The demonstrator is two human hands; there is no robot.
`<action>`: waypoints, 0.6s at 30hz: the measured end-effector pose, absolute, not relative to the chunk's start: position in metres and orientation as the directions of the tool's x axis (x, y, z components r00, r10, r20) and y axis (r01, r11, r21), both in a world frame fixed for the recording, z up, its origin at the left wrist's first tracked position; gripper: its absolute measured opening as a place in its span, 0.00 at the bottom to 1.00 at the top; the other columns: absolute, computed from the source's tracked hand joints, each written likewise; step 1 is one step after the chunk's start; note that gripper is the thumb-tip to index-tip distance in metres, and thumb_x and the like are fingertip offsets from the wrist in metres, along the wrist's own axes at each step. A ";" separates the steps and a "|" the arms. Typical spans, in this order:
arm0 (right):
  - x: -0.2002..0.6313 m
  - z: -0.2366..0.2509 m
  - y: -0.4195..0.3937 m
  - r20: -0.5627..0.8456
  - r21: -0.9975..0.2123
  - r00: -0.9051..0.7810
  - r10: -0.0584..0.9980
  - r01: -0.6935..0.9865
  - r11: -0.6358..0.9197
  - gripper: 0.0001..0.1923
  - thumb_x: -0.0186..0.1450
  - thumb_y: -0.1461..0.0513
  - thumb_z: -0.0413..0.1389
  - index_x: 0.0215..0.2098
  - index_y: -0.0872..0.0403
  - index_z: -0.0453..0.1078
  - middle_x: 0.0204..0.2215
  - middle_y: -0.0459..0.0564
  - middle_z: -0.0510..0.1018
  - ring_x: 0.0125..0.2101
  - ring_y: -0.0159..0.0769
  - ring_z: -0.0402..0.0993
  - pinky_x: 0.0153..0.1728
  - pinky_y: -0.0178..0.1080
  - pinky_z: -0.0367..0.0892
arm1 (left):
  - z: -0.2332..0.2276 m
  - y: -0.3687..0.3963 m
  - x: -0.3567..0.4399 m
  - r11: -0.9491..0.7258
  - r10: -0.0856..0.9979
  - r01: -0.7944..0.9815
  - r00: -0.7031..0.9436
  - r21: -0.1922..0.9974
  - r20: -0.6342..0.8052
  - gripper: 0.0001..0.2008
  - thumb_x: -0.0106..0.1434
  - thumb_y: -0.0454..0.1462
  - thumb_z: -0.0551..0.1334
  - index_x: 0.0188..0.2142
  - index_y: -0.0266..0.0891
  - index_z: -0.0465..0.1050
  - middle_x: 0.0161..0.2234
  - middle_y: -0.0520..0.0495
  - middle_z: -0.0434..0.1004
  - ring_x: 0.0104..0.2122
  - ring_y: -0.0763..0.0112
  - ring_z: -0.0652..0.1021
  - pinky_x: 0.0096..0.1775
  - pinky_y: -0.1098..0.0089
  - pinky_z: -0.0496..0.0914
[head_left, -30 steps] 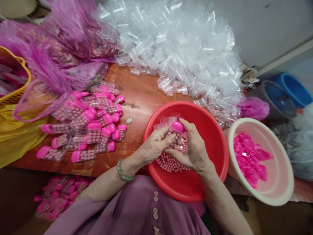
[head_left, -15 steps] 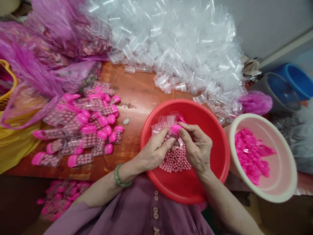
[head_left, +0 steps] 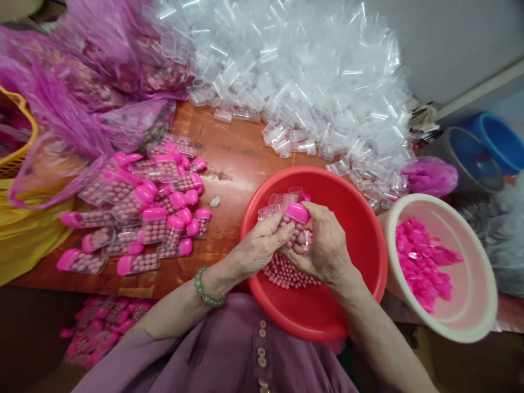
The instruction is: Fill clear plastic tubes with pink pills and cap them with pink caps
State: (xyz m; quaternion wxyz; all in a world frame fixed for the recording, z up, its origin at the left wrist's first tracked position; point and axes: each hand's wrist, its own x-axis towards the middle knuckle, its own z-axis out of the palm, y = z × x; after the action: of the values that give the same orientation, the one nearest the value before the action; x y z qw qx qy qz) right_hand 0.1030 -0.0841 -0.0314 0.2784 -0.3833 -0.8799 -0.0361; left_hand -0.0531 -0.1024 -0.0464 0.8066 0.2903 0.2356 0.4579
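Note:
Both my hands meet over the red basin (head_left: 360, 229), which holds pink candy balls (head_left: 286, 275) and a few empty clear tubes (head_left: 280, 200). My left hand (head_left: 257, 248) and my right hand (head_left: 323, 245) together grip one clear tube filled with pink balls (head_left: 295, 226). A bright pink cap (head_left: 298, 212) sits on its top, under my right fingertips. A green bead bracelet (head_left: 206, 287) is on my left wrist.
Several filled, capped tubes (head_left: 143, 213) lie on the wooden table (head_left: 233, 158) at left. A big heap of empty clear tubes (head_left: 303, 82) fills the back. A cream bowl of pink caps (head_left: 421, 262) stands at right. Pink bags (head_left: 82, 82) and a yellow basket (head_left: 20, 153) are far left.
My right hand has pressed down over the pink cap and closed around the tube; both hands have drawn together again over the basin.

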 end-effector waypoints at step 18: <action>0.097 -0.021 -0.093 0.496 -0.009 -0.593 0.635 0.727 0.686 0.34 0.59 0.56 0.57 0.59 0.63 0.55 0.45 0.65 0.74 0.43 0.50 0.72 0.41 0.49 0.71 | -0.044 -0.103 -0.057 0.371 0.883 -0.573 0.462 0.730 -0.087 0.17 0.61 0.46 0.66 0.44 0.36 0.73 0.33 0.49 0.73 0.33 0.72 0.75 0.40 0.70 0.71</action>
State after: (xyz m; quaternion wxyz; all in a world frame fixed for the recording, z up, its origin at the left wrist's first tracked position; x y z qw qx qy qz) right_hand 0.0971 -0.0933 -0.0214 0.2373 -0.3840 -0.8870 -0.0975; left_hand -0.0569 -0.1035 -0.0443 0.7922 0.3212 0.2410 0.4594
